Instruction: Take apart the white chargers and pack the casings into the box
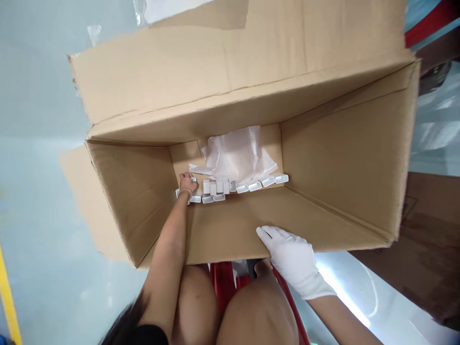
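Note:
Deep inside a large open cardboard box, my bare left hand is at the bottom left, its fingers curled on a small white hollow rectangular piece. Most of that piece is hidden by the hand. More such white pieces run in a row along the near side of the bottom. Several stand upright close together, and others lie with their hollow side showing. My right hand, in a white glove, is hooked over the box's near wall, fingers on the inside.
A crumpled translucent sheet lies on the box's bottom, behind the row. The far flap is folded outward, with white plastic beyond it. Another brown carton stands at the right. A red stool shows below my legs.

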A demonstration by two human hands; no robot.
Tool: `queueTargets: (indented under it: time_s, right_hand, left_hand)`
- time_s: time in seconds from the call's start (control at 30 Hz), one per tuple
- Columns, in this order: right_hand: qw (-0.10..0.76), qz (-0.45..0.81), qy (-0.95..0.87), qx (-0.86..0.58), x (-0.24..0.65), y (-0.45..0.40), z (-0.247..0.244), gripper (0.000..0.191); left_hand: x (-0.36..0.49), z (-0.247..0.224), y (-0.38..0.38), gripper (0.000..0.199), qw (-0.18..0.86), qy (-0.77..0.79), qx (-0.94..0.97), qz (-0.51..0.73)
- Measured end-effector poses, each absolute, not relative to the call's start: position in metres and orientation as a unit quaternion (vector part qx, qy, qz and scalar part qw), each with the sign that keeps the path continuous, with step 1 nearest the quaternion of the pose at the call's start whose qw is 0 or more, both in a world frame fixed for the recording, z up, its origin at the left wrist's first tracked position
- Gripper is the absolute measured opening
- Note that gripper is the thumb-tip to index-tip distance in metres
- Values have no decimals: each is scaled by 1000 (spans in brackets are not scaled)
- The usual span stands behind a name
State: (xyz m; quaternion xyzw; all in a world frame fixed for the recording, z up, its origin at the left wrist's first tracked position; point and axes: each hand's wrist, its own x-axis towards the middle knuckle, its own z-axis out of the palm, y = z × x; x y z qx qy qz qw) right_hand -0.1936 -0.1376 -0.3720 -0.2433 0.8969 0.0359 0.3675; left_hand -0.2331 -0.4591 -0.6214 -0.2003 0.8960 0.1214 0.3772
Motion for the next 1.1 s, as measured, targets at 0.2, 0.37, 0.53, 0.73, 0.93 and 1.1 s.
queueTargets:
  time_s: [0.2, 0.37, 0.53, 0.73, 0.93, 1.1]
  right_hand:
    - [381, 34, 892, -241, -195, -139, -369, 33]
    - [385, 39, 890, -239, -197, -140, -369, 36]
    - [388, 35, 890, -238, -196, -139, -371, 33]
    - [387, 31, 891, -236, -197, -140, -370, 34]
    - [388, 30, 891, -232, -198, -140, -368, 35]
    - [387, 25, 891, -235, -198, -140, -369, 34]
  left_hand:
    - [-233, -615, -470, 35, 393, 896, -166, 123]
    - [-242, -618, -444, 41, 416, 895, -77, 144]
    - [-236, -627, -420, 44, 482, 864, -17, 143]
    - [-234, -626, -419, 42, 495, 859, 17, 131]
    - [-243, -631, -431, 34, 497, 860, 19, 117]
    - [-244, -624, -431, 37, 477, 868, 44, 128]
